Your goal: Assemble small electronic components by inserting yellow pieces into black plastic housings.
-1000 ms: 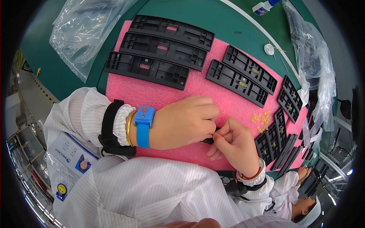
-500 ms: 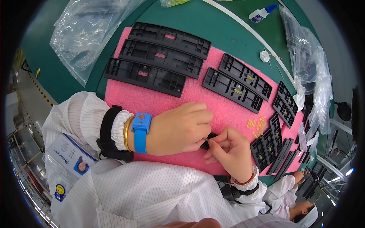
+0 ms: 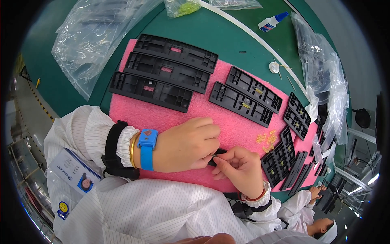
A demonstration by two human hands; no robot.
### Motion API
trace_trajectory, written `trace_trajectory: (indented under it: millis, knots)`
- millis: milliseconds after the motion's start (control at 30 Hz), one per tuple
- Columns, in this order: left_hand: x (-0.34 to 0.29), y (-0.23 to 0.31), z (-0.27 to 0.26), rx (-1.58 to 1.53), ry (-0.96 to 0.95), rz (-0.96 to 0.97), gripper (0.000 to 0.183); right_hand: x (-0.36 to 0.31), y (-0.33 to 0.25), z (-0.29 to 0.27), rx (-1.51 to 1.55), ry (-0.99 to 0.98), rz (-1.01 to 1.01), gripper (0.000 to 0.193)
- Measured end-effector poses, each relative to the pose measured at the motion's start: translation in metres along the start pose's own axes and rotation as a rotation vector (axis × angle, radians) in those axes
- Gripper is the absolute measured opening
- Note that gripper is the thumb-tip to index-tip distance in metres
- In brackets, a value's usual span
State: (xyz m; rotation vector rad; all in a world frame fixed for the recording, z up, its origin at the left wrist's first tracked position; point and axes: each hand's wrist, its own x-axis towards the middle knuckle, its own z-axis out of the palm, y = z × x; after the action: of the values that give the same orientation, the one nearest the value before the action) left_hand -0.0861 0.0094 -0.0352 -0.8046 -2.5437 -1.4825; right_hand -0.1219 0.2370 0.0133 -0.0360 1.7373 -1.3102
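My left hand (image 3: 187,143), with a blue wrist strap (image 3: 147,148), is closed with its knuckles up over a pink foam mat (image 3: 162,118). Fingers bent, my right hand (image 3: 242,167) meets it from the right, thumb and forefinger pinched together. A small black plastic part (image 3: 220,151) shows between the two hands, mostly covered by the fingers. At the right fingertips there is a tiny thin sliver, too small to name. What the left fingers grip is hidden beneath the hand. Just right of my hands lie several small yellow clear pieces (image 3: 267,140).
Long black ribbed panels (image 3: 166,72) lie behind my hands. Shorter black panels with yellow inserts (image 3: 241,104) are to the right. A blue-capped bottle (image 3: 272,22), a small white cup (image 3: 274,67) and clear plastic bags (image 3: 97,36) rest farther off. A co-worker (image 3: 302,209) sits at right.
The view has shifted slightly, so the mat and far panels sit a little lower and more to the left. Both hands stay together around the black part, their grip much the same.
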Motion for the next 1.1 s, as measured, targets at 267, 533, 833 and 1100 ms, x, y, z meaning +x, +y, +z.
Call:
trace_trajectory:
  millis: [267, 533, 833, 1100]
  knots:
    - [0.002, -0.001, -0.002, -0.062, 0.003, 0.016, 0.019, -0.004, 0.009, 0.004, 0.018, 0.057, -0.103, 0.008]
    - [0.000, -0.002, -0.003, -0.015, -0.046, 0.040, 0.017, 0.000, 0.004, 0.001, 0.049, 0.043, -0.041, 0.008]
    - [0.000, -0.003, -0.001, -0.021, -0.039, 0.044, 0.016, 0.003, -0.004, 0.003, 0.053, 0.070, 0.032, 0.009]
    - [0.003, -0.002, -0.005, -0.013, -0.084, 0.088, 0.016, 0.006, -0.004, 0.000, 0.096, 0.021, 0.056, 0.010]
